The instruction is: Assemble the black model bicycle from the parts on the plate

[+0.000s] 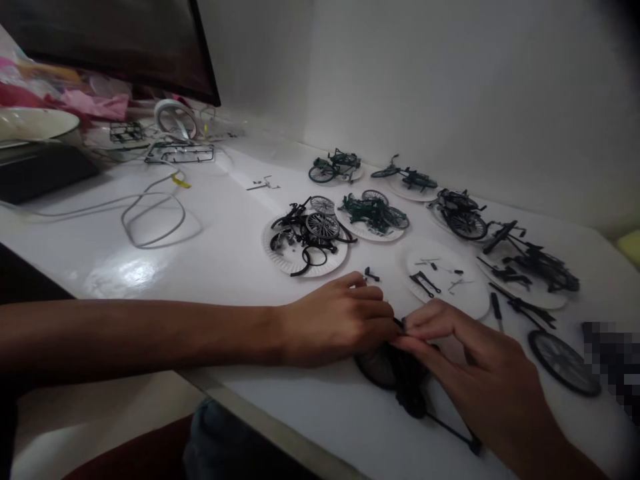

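Note:
Near the front edge of the white table lies a partly assembled black model bicycle (413, 380), one spoked wheel showing under my hands. My left hand (345, 320) reaches across from the left, its fingers curled closed on the upper part of the model. From the right, my right hand (475, 367) pinches at the same spot with thumb and forefinger; any small part between them is hidden. A loose wheel (564, 362) and a screwdriver (497, 311) lie to the right. Just beyond my left hand is a small black part (371, 274).
Paper plates with black parts (273, 257), green parts (373, 233) and small pieces (475, 303) stand beyond my hands. Several model bicycles (335, 165) line the wall. At left are a looped cable (183, 217), a tape roll (175, 120), a wire rack (180, 153) and a monitor (115, 47).

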### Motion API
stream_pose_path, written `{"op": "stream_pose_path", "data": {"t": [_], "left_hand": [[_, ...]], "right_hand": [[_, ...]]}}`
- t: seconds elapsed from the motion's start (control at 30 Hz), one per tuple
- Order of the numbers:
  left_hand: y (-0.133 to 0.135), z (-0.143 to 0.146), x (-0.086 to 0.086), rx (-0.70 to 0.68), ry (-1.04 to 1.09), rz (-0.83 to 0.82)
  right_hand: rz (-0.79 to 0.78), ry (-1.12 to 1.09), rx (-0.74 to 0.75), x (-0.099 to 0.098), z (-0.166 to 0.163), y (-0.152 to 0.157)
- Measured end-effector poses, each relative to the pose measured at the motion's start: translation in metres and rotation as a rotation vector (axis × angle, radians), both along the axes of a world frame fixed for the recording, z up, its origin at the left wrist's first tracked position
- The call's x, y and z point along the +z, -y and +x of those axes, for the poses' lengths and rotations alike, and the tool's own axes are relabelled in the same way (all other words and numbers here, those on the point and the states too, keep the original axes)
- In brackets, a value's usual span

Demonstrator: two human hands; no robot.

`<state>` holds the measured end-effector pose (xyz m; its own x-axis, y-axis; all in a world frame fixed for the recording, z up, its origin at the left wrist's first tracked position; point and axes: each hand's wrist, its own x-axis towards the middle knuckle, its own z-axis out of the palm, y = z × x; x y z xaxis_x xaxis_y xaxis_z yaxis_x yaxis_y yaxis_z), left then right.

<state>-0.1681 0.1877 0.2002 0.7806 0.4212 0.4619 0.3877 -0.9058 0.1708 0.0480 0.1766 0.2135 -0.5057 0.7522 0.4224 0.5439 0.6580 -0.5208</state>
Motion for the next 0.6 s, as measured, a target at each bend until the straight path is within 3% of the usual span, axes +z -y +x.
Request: {"op": "stream_pose_path", "data": {"t": [0.23,0.47,0.6], "left_hand": [[0.001,0.000,0.000,0.014,-0.008,0.027],[0.001,0.000,0.001,0.006,-0.026,0.014],[0.001,0.000,0.002,0.010,-0.046,0.017]], "right_hand": [[-0.001,0.075,0.077,0.007,0.003,-0.002],[0.002,-0.001,0.044,0.006,-0.001,-0.002],[0.001,0.060,0.075,0.013,0.001,-0.002]]}}
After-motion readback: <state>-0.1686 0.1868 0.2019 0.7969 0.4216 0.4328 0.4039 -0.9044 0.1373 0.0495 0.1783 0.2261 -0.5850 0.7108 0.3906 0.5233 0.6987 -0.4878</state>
